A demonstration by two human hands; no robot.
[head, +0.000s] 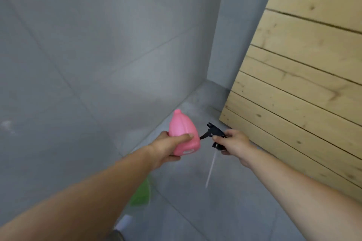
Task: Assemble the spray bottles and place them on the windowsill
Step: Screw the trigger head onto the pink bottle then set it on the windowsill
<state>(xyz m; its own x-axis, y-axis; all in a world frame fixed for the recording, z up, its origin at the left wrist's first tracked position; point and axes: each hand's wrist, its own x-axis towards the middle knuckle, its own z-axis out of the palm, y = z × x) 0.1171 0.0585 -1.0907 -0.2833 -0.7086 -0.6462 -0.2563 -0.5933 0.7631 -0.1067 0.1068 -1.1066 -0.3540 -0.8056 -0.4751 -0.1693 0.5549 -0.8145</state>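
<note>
My left hand point(168, 147) grips a pink bottle body point(181, 131), tilted with its narrow neck pointing away from me and no head on it. Just to its right, my right hand point(234, 144) holds a black trigger spray head point(214, 133), whose thin white dip tube point(210, 170) hangs down toward the floor. The head and the bottle are apart, a short gap between them. A blurred green object point(142, 193) shows partly under my left forearm; what it is I cannot tell.
Grey tiled wall point(88, 55) stands ahead and to the left, grey tiled floor point(215, 211) below. A pale wooden plank panel point(303, 84) rises on the right. A shoe tip point(122, 225) shows at the bottom. No windowsill is visible.
</note>
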